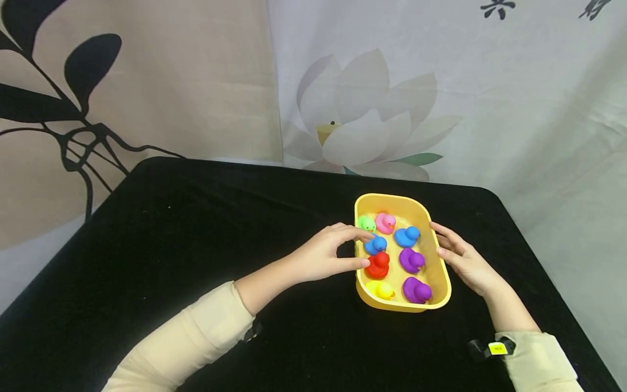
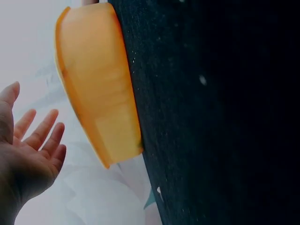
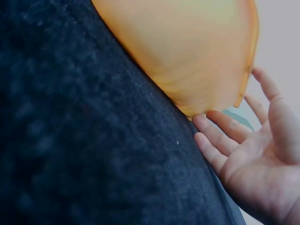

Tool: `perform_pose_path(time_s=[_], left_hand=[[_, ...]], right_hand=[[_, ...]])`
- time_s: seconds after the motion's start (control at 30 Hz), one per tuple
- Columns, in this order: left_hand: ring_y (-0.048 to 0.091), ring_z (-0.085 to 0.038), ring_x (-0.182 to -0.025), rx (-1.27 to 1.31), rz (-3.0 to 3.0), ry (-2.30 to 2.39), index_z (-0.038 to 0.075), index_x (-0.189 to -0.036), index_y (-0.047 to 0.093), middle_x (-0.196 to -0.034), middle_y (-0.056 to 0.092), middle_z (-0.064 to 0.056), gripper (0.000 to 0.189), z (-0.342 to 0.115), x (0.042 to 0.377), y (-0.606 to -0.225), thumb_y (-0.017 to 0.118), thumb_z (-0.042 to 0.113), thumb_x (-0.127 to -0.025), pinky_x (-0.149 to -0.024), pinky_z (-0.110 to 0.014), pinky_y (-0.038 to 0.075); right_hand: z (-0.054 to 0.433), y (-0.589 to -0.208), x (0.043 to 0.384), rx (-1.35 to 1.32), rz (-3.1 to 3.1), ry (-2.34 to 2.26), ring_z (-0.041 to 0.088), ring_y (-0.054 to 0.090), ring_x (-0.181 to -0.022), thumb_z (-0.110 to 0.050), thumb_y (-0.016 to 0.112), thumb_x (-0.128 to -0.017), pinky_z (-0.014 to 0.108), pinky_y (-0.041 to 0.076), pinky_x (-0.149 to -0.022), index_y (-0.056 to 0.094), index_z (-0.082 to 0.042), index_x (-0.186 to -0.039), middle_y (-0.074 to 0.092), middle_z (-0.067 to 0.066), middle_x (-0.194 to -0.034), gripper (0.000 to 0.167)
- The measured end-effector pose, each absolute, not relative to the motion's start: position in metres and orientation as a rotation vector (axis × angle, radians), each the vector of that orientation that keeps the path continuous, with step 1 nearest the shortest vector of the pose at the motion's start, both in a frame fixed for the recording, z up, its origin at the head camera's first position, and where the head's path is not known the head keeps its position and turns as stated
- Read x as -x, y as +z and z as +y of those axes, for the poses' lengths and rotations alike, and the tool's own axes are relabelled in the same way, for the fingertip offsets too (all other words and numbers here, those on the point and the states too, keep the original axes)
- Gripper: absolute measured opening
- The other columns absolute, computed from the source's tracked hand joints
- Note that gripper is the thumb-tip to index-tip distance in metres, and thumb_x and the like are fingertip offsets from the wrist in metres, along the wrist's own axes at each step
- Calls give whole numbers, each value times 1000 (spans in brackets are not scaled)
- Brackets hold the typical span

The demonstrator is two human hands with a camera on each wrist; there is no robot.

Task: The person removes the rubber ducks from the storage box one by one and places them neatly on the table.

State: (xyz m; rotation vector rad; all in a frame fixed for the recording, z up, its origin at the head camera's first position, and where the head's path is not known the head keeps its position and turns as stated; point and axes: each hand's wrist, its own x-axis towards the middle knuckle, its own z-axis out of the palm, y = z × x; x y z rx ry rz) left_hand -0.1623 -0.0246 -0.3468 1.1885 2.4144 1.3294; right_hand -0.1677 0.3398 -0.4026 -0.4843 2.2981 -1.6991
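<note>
A yellow plastic tub [image 1: 411,308] stands on the black cloth, holding several rubber ducks. Its left side has a green duck [image 1: 366,223], a blue duck [image 1: 374,245], a red duck [image 1: 377,267] and a yellow duck [image 1: 380,289]. Along the right are a pink duck [image 1: 385,223], another blue duck [image 1: 406,237] and two purple ducks [image 1: 411,261]. My left hand [image 1: 330,253] reaches over the left rim, fingers extended above the left blue and red ducks, holding nothing. At the tub's right wall [image 3: 187,56], my right hand [image 3: 253,154] rests relaxed fingertips against the outside.
Black cloth [image 1: 196,234] covers the table, whose far edge runs just behind the tub. Behind it hangs a pale curtain [image 1: 220,81] printed with leaves and a lotus. Beige sleeves [image 1: 196,332] and small wrist-worn cameras [image 1: 497,347] sit on both forearms.
</note>
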Motion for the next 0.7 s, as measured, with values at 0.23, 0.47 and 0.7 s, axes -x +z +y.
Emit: perform_pose_path(time_s=[0.23, 0.47, 0.7], left_hand=[[50, -16, -109, -1307, 2342, 1266, 13, -124, 63, -121, 61, 7, 45, -9, 165, -351, 73, 34, -85, -88, -27, 47], [55, -18, -106, -1422, 2277, 1181, 10, -121, 63, -117, 63, 2, 41, 4, 166, -354, 74, 26, -84, -88, -26, 47], [55, -11, -97, -1476, 2304, 968, 10, -118, 66, -110, 65, 4, 42, 16, 172, -354, 77, 26, -81, -85, -18, 43]], right_hand=[[339, -402, 166, 515, 2265, -1728, 6, 54, -114, -10, 40, -103, 23, 45, -89, 20, -9, -152, 28, 35, -142, 53], [339, -403, 166, 502, 2263, -1733, 6, 54, -114, -12, 40, -103, 23, 45, -89, 19, -10, -152, 26, 35, -143, 53], [341, -404, 168, 469, 2251, -1756, 6, 53, -115, -13, 40, -103, 22, 45, -90, 20, -11, -152, 27, 32, -144, 53]])
